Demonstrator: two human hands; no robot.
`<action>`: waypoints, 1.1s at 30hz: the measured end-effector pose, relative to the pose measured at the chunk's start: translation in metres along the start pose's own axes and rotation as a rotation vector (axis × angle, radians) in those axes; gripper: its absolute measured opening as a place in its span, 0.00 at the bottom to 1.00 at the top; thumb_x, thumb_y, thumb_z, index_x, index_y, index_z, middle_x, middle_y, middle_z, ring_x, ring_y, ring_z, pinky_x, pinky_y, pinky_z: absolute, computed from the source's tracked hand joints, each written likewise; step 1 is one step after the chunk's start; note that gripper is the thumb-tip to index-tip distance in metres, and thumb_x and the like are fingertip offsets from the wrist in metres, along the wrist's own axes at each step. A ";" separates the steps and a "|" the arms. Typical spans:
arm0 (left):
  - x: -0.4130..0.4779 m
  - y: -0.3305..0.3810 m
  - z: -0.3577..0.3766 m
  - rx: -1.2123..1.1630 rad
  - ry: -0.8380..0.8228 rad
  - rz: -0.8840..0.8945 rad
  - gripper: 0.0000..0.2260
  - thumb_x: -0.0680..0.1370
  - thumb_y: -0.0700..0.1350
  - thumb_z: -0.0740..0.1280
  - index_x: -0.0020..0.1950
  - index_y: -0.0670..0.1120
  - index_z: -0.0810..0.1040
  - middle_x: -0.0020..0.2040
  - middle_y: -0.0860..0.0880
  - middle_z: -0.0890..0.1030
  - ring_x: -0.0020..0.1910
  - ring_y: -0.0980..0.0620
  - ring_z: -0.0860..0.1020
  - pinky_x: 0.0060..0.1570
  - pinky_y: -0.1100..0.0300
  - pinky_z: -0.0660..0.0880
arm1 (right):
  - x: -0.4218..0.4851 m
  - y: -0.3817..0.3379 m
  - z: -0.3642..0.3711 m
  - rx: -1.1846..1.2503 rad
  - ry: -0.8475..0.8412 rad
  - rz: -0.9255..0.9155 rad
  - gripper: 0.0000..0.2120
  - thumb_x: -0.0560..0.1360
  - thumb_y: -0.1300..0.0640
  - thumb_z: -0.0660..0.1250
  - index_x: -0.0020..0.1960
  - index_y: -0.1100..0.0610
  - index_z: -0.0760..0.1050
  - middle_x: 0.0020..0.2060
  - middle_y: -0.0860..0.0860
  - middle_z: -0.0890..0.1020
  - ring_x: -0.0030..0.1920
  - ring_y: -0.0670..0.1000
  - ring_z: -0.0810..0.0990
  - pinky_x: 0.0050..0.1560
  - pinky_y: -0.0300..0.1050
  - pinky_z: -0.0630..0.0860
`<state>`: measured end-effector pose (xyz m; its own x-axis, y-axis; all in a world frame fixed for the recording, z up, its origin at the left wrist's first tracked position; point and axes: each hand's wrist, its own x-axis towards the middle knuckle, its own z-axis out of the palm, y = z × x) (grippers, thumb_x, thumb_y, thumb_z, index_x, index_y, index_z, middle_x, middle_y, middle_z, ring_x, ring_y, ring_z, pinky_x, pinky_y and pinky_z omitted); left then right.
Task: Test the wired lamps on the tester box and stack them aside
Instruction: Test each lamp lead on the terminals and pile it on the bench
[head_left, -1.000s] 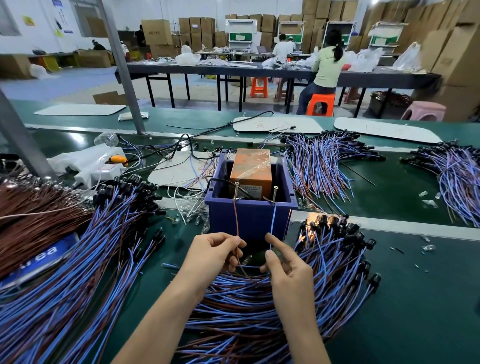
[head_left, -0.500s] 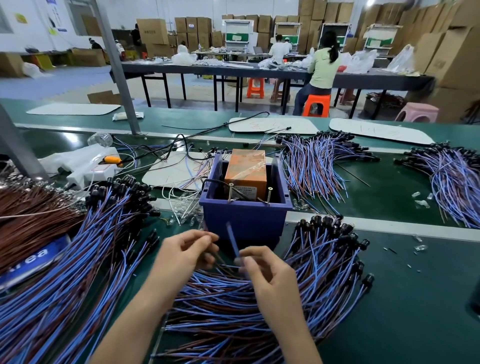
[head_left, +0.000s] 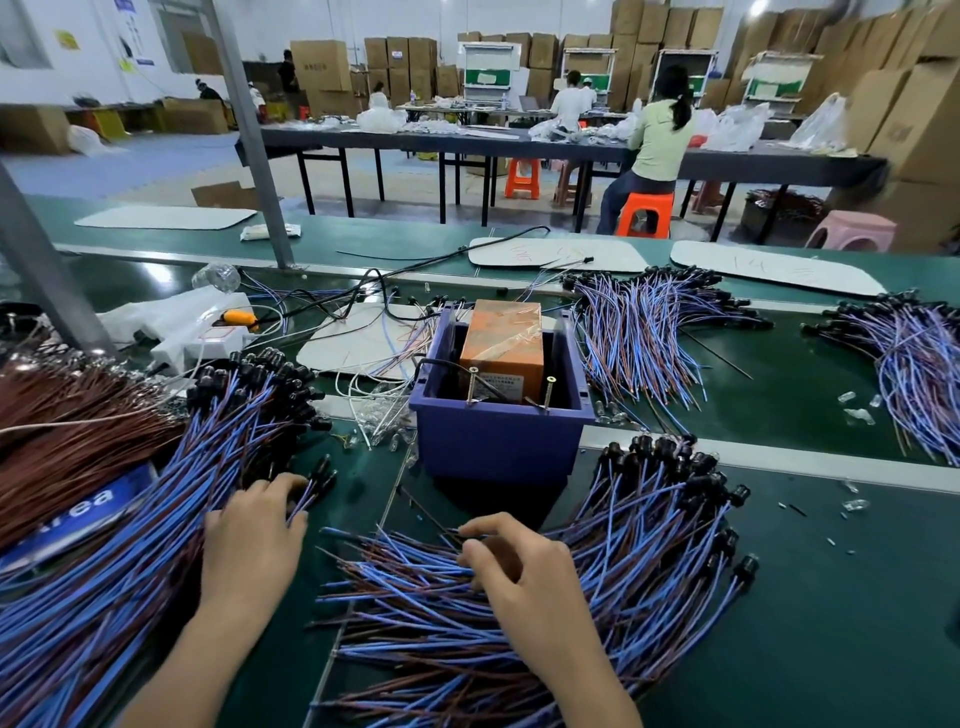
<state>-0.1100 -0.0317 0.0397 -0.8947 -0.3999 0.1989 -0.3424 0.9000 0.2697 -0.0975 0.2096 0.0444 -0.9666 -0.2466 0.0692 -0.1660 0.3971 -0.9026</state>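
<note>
Resting now on the left pile of wired lamps (head_left: 156, 519), the left hand (head_left: 252, 535) has swung away from the middle, where a second ago it met the other hand at the tester box (head_left: 498, 441). Its fingers lie fairly straight over blue and brown wires at the pile's inner edge, just short of a black lamp head (head_left: 323, 467); this grip looks released, flat on the wires. The right hand (head_left: 524, 571) has dropped back onto the near pile of wired lamps (head_left: 649, 545), which fans out on the green table (head_left: 831, 623) in front of the box. Its fingers are curled down among the loose wire ends, but whether thumb and forefinger pinch a wire I cannot tell. No wire touches the two screws (head_left: 472, 384) on the box's front rim any longer; a second ago a brown and a blue lead ran up to them. The box and its orange block (head_left: 501, 343) stand as before.
</note>
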 end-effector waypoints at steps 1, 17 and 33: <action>-0.001 0.002 -0.001 -0.028 0.022 0.003 0.12 0.75 0.42 0.70 0.58 0.48 0.78 0.44 0.49 0.80 0.48 0.44 0.77 0.49 0.48 0.68 | 0.000 0.000 0.000 0.003 0.000 0.002 0.08 0.79 0.52 0.64 0.45 0.38 0.74 0.38 0.51 0.83 0.38 0.49 0.80 0.44 0.47 0.78; -0.053 0.085 -0.026 -0.872 -0.202 0.323 0.11 0.74 0.40 0.70 0.43 0.58 0.80 0.34 0.52 0.82 0.29 0.57 0.77 0.34 0.62 0.75 | -0.004 -0.013 -0.007 0.399 0.001 -0.113 0.14 0.80 0.58 0.61 0.60 0.47 0.79 0.58 0.37 0.80 0.60 0.38 0.77 0.58 0.35 0.75; -0.010 0.022 -0.063 -0.630 -0.482 0.272 0.08 0.71 0.43 0.73 0.34 0.54 0.84 0.34 0.51 0.84 0.32 0.60 0.80 0.35 0.73 0.71 | 0.001 0.007 -0.036 0.437 0.974 0.090 0.17 0.78 0.70 0.60 0.47 0.46 0.69 0.55 0.47 0.81 0.36 0.39 0.79 0.39 0.26 0.73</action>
<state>-0.0904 -0.0192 0.1033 -0.9966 0.0637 -0.0525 -0.0004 0.6318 0.7751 -0.1070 0.2435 0.0535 -0.7431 0.6565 0.1294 -0.1886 -0.0201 -0.9818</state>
